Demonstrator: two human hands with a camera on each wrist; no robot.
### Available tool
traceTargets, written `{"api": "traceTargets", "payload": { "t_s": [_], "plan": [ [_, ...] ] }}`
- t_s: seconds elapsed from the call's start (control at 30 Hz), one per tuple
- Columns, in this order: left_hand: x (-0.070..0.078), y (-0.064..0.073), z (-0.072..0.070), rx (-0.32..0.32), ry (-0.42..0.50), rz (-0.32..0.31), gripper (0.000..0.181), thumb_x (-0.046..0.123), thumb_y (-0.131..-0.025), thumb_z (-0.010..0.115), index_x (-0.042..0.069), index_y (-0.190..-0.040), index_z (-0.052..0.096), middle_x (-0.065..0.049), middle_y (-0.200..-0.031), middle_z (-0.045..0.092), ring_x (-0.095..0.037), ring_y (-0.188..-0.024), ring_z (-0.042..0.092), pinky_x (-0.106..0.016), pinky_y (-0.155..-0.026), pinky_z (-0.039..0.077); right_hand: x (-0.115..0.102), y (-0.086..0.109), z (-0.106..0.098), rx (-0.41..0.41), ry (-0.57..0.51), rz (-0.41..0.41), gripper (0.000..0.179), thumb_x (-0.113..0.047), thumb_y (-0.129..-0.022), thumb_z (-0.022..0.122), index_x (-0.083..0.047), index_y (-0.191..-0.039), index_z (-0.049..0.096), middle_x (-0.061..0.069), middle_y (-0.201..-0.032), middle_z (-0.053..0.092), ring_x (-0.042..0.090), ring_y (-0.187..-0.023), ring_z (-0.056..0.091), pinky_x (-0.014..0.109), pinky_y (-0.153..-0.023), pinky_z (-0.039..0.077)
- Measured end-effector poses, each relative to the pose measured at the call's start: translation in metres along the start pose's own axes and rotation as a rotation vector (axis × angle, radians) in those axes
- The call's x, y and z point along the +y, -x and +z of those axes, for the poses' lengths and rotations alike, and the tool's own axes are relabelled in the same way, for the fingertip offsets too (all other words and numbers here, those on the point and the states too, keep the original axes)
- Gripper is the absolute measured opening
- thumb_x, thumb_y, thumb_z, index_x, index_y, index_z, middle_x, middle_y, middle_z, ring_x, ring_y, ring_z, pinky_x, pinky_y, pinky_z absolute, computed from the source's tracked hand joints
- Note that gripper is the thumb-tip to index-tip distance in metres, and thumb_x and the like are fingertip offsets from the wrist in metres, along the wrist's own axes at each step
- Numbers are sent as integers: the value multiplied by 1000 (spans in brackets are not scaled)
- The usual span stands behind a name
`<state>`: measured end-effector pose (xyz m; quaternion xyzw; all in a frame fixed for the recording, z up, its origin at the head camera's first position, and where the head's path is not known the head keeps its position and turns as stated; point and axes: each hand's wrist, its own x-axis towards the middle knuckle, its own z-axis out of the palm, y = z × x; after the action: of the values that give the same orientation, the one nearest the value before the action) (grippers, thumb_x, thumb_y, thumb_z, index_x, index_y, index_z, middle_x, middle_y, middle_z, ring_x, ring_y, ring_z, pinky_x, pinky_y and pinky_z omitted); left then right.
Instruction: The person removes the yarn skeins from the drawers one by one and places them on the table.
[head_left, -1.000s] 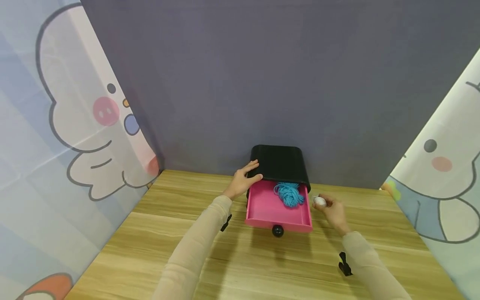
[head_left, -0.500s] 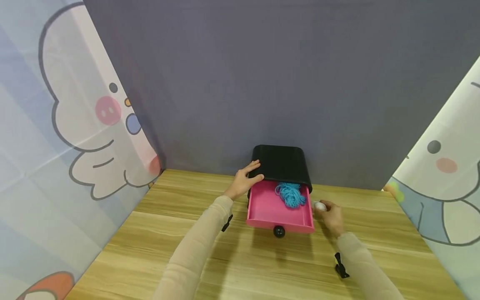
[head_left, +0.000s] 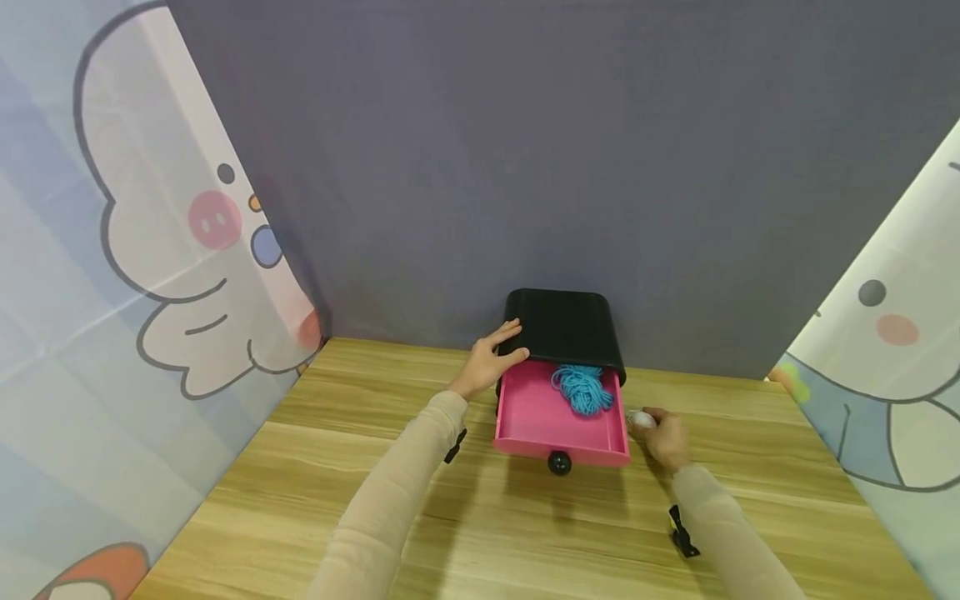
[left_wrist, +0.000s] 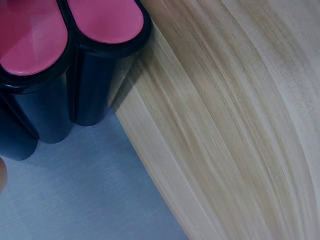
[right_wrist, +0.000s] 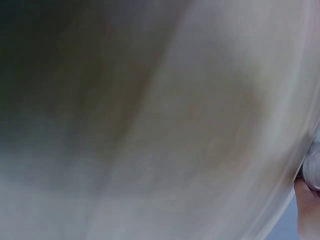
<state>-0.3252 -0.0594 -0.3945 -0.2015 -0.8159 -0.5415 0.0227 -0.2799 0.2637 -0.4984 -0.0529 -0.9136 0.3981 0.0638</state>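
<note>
My left hand rests on the left front part of a black drawer cabinet, its fingers extended over the top. A pink drawer with a black round knob stands pulled out of the cabinet. Inside it, at the back right, lies a bundle of blue yarn. To the right of the drawer, my right hand holds a small white rounded thing low at the tabletop. That same white thing shows only at the right edge of the right wrist view; its kind is unclear.
The cabinet stands on a wood-grain table, close against a grey backdrop. Cartoon-printed curtains hang at both sides. More pink drawer fronts in black rounded housings appear in the left wrist view.
The right hand has moved slightly down and toward the drawer's right side with the white rounded thing. My left hand stays on the cabinet; the view has shifted a little.
</note>
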Motion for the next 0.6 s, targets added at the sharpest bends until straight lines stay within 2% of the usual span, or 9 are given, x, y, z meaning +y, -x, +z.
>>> {"api": "traceTargets", "payload": {
  "t_s": [0.13,0.37,0.47,0.6],
  "plan": [
    [0,-1,1,3,-7,1,56,33,-87,62,17,-138,43,14,-147,31,-4,-139,17,-39,-113,21,4,-2,1,-3,15,-10,50,-13,-81,65,13,-121,50,35,-116,53,42,-98,57,47,-82,48],
    [-1,-1,1,-1,15,1,56,33,-87,62,17,-138,43,12,-148,31,-4,-139,17,-39,-112,21,5,1,-3,-60,11,-8,56,-16,-82,66,13,-125,46,35,-119,52,41,-101,56,47,-83,48],
    [-1,-2,1,4,20,6,56,32,-87,62,17,-138,43,12,-148,31,-5,-140,17,-39,-112,21,6,2,-5,-72,-30,-18,60,-18,-81,67,13,-127,44,35,-120,51,41,-104,55,46,-85,48],
    [-2,-1,1,7,14,3,56,32,-87,62,17,-138,43,11,-148,32,-6,-140,18,-39,-112,21,10,3,-8,-82,-164,-31,66,-20,-79,70,16,-127,42,36,-117,51,36,-100,56,39,-82,50]
  ]
}}
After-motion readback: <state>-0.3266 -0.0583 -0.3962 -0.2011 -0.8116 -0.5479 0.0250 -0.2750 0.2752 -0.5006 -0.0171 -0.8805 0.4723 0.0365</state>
